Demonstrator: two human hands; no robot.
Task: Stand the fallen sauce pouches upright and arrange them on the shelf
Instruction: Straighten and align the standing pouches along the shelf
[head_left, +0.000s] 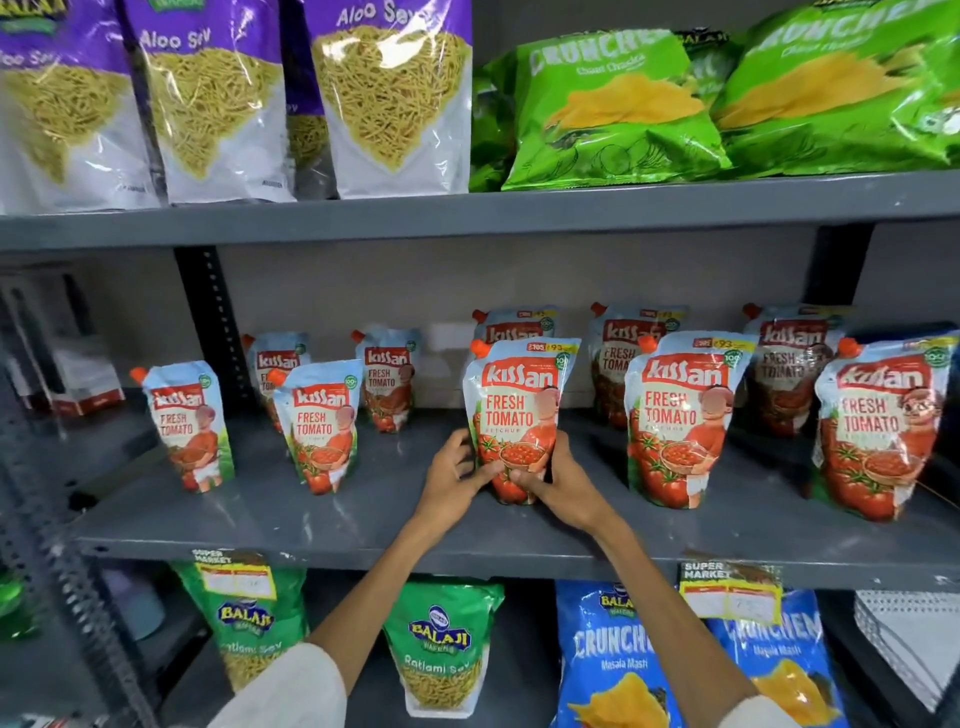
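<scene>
Both hands grip one ketchup pouch (517, 415) upright mid-shelf (363, 525): left hand (457, 475) and right hand (558, 480) fingers wrapped round its base. Bare gap to its left; next pouch (675, 421) near right. Set back from near edge.

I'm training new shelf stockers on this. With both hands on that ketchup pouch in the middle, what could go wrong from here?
1. The held pouch is gripped only at its base by the left hand and right hand; its top could flop over on release.
2. It stands near the shelf edge, so a tip forward could drop it off.
3. A pouch stands right behind it; pushing back could knock that one over.
</scene>
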